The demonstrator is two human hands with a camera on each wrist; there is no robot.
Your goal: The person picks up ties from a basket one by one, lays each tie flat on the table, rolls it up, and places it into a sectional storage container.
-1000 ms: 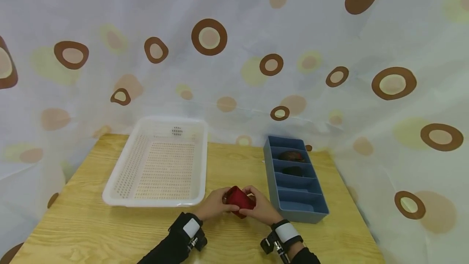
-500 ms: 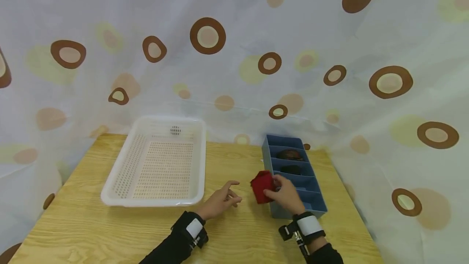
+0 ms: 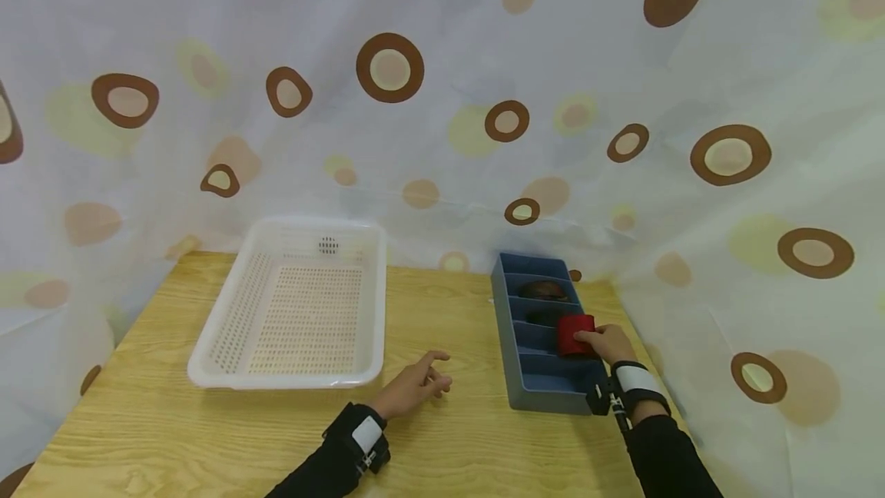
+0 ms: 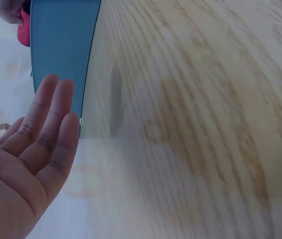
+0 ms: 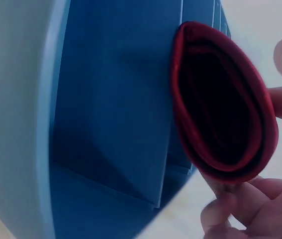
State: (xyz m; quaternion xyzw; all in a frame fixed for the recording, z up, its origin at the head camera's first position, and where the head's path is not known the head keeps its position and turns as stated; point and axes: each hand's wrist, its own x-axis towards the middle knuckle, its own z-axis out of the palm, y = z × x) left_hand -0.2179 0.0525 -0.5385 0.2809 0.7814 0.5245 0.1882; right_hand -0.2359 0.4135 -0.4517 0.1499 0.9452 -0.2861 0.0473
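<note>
My right hand [image 3: 611,343] holds a roll of red cloth [image 3: 575,334] between thumb and fingers, over the right side of a blue-grey divided box [image 3: 513,371]. In the right wrist view, the open end of the red cloth roll [image 5: 265,107] shows its wound layers, close over a thin divider [image 5: 173,134]. A dark brown and reddish bundle [image 3: 544,290] lies in one of the box's far compartments, and a black bundle [image 3: 542,317] in the one nearer. Over the table to the left of the box, my left hand [image 3: 412,387] has loosely bent fingers and holds nothing.
A white perforated plastic basket [image 3: 379,306] stands on the left of the wooden table [image 3: 442,313]. Behind and beside the table hangs a white curtain [image 3: 442,44] with brown and beige spots. The box's side walls and dividers stand up from the tabletop.
Both hands were at the red cloth roll in front of me. My left hand has let go of it and stayed nearby, while my right hand has carried it rightward over the box.
</note>
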